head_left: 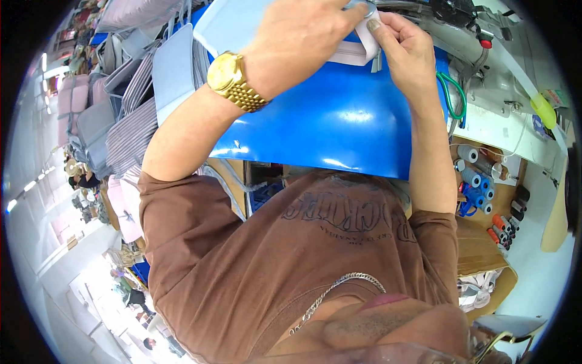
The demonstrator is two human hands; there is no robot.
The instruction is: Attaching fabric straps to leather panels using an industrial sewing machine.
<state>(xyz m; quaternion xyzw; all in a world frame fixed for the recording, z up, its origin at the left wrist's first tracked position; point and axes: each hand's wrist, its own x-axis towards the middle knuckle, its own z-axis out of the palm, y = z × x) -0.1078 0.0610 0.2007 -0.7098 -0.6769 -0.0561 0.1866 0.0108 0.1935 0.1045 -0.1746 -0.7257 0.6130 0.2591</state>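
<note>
My left hand [306, 37] is at the top edge, a gold watch [225, 74] on its wrist, over a light blue fabric panel [227, 25]. Its fingers are closed, with the tips at a pale pinkish fabric strip [354, 54]; part of the hand is cut off by the frame. From the other side, my right hand [413, 51] pinches the folded strip between thumb and fingers. The strip bends down to the blue work surface [321, 118]. Dark metal sewing machine parts [451, 11] stand just beyond my right hand.
Green loop handles [451, 97] lie right of my right wrist. Thread spools [476, 182] stand on a lower shelf at the right, above a cardboard box [485, 249]. Striped and grey-blue fabric pieces [130, 136] pile up on the left. Other people are far off at the left.
</note>
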